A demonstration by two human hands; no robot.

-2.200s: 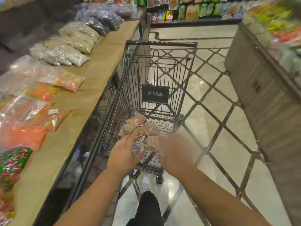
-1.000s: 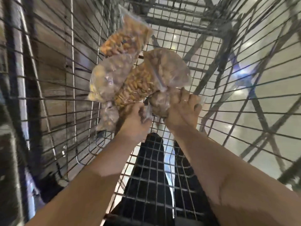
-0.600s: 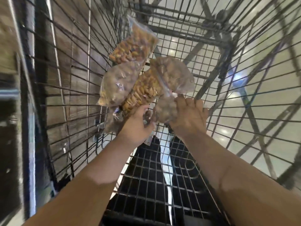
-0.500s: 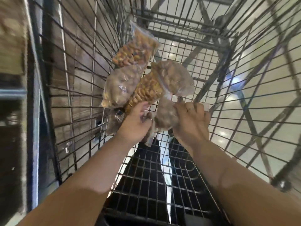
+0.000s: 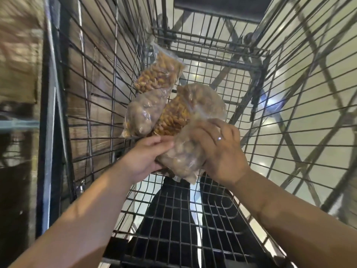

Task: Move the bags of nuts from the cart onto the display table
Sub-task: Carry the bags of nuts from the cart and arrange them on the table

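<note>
Both hands reach down into the wire cart (image 5: pixel 289 105), where the bags of nuts lie in a loose pile near its bottom. The right hand (image 5: pixel 222 151) closes over the nearest bag (image 5: pixel 183 157), a clear one with pale round nuts, its fingers curled over the top edge of the plastic. The left hand (image 5: pixel 146 155) closes on the same bag from the other side, its fingertips pressing the plastic. A ring (image 5: pixel 219 138) shows on one finger of the right hand.

Behind this bag four more lie touching each other: an orange-brown bag (image 5: pixel 173 117) in the middle, a pale bag (image 5: pixel 143 115) to its left, another brownish bag (image 5: pixel 202 101) to the right, and an orange-brown bag (image 5: pixel 158 76) leaning against the left wall of the cart. No label or writing can be read on any bag.

A brown wooden surface (image 5: pixel 96 93) shows through the left bars. Under the mesh floor the person's dark trousers (image 5: pixel 170 219) and the shiny floor (image 5: pixel 318 84) are visible.
</note>
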